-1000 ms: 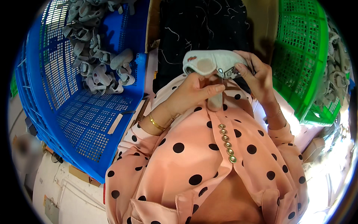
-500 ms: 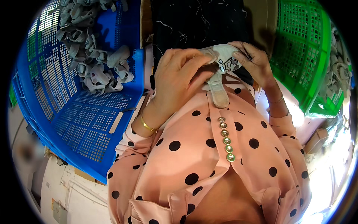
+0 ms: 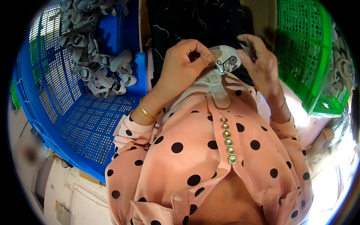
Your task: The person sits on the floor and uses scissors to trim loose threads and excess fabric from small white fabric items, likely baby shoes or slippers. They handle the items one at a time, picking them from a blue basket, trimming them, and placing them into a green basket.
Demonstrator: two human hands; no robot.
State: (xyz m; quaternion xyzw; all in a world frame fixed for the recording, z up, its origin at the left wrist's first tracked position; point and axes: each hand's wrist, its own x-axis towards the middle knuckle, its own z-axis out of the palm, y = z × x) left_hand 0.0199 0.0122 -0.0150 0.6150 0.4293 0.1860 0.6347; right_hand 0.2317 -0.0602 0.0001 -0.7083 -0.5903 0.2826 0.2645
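The bare left hand (image 3: 183,67) is apparently pinching a pale-grey fabric shoe (image 3: 227,60), already decorated, its rounded beige strap (image 3: 219,95) still unfastened, the bare right hand (image 3: 262,65) holding its fingers apart.

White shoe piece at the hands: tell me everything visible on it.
The shoe piece looks like pale fabric; its rounded, patterned end points rightward and carries dark-outlined shapes, one gear-like. A pale strap, apparently part of it, extends over the polka-dot shirt, ending in a rounded tip. The left hand appears to pinch its left side; the right hand is beside the patterned end, contact unclear.
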